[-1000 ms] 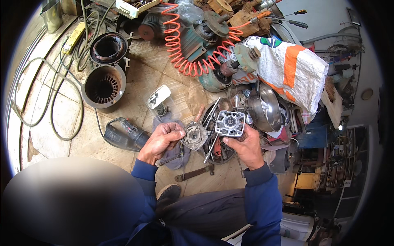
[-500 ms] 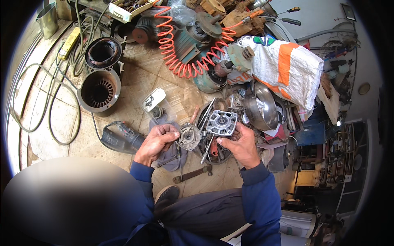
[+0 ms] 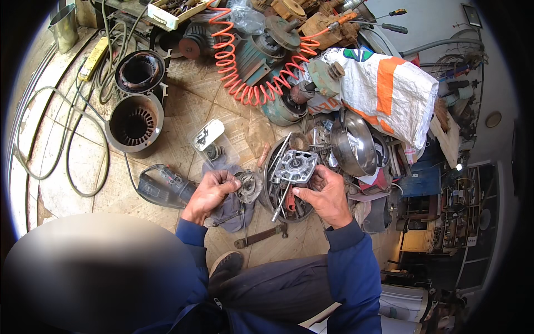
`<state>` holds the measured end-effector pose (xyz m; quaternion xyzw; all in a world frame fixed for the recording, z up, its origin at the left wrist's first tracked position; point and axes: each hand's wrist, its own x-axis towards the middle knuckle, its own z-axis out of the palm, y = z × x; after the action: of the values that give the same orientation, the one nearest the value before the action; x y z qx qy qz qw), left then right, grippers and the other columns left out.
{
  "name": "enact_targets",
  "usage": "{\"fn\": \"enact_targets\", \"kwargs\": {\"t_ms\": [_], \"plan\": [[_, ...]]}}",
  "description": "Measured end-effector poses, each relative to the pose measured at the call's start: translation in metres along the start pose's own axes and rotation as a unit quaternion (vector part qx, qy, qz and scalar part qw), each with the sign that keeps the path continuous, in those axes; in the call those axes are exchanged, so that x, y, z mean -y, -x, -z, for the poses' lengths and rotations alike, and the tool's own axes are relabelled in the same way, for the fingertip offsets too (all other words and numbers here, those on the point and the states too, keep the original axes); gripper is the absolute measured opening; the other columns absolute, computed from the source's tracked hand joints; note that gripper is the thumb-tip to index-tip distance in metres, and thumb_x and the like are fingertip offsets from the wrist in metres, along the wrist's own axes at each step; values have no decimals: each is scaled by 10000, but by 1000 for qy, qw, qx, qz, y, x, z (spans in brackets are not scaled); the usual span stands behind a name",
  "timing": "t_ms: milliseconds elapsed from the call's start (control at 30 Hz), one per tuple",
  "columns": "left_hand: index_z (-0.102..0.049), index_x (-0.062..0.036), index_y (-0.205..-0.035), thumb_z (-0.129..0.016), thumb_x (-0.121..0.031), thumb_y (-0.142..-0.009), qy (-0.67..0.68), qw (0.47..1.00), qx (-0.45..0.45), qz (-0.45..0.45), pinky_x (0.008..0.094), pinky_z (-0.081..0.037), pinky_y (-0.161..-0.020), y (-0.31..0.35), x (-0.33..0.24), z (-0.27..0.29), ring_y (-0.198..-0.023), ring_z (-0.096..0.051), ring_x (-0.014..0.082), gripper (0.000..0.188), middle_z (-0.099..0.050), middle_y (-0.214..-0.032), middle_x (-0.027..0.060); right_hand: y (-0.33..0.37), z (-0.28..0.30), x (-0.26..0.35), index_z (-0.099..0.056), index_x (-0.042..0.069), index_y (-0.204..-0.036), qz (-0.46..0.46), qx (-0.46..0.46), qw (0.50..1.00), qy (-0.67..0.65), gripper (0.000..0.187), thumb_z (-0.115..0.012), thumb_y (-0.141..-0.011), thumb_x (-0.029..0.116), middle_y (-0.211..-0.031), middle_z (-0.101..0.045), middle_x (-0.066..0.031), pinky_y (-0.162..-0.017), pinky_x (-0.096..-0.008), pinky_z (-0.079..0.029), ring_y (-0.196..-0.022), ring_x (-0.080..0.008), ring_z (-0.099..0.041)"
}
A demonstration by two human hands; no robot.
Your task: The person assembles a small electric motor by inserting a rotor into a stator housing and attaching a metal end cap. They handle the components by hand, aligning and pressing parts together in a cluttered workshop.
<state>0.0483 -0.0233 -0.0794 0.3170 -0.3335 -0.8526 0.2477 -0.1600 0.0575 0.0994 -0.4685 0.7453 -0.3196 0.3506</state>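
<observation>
Centrally, both hands hold metal parts, one apiece. The left hand (image 3: 211,195), just left of the frame's middle, has a dull plate (image 3: 250,188) pinched by its left edge between thumb and fingers; most of that part sticks out to the right of the fingertips. Right of centre, the right hand (image 3: 328,196) grasps a squarish cover (image 3: 295,166) at its lower right edge, thumb in front and the other fingers largely hidden behind. The body of the cover lies up and left of this grip, tilted, its round hub facing up. The two parts are near each other but apart.

Beneath the cover in the view, a basin (image 3: 268,199) of tools sits at centre right. Lower centre, a hammer (image 3: 261,236) lies on the floor, near a grey cloth (image 3: 230,218). A grinder (image 3: 161,186) rests left of the left hand, and two stators (image 3: 154,129) stand at upper left.
</observation>
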Motion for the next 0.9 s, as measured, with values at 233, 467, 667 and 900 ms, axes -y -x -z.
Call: {"fn": "enact_targets", "kwargs": {"t_ms": [233, 467, 667, 900], "plan": [[-704, 40, -871, -746, -211, -816, -296, 953, -58, -23, 371, -506, -677, -21, 55, 14, -721, -651, 235, 261, -678, -750, 144, 0, 0, 6, -617, -58, -1162, -41, 8, 999, 7, 421, -806, -786, -29, -1083, -706, -80, -903, -287, -532, -998, -129, -662], [-721, 32, -867, -729, -245, -791, -440, 894, -79, 5, 486, -543, -798, -18, 68, 11, -887, -689, 445, 288, -687, -864, 292, 0, 2, 2, -619, -52, -1163, -39, 8, 999, 4, 423, -811, -788, -19, -1081, -706, -78, -897, -289, -533, -993, -129, -661], [-733, 18, -870, -710, -251, -782, -541, 836, -76, 49, 485, -569, -841, -17, 81, 12, -922, -706, 430, 284, -713, -919, 275, 0, 0, 2, -621, -52, -1166, -24, 9, 1000, 7, 435, -822, -783, -5, -1075, -706, -78, -898, -288, -532, -989, -129, -661], [-748, 2, -893, -685, -216, -779, -580, 804, -105, 73, 476, -576, -866, -12, 76, -2, -931, -716, 422, 254, -724, -944, 265, 0, 0, 4, -621, -56, -1167, -27, 7, 999, 25, 433, -819, -785, -2, -1076, -706, -83, -899, -289, -533, -993, -134, -663]]}}
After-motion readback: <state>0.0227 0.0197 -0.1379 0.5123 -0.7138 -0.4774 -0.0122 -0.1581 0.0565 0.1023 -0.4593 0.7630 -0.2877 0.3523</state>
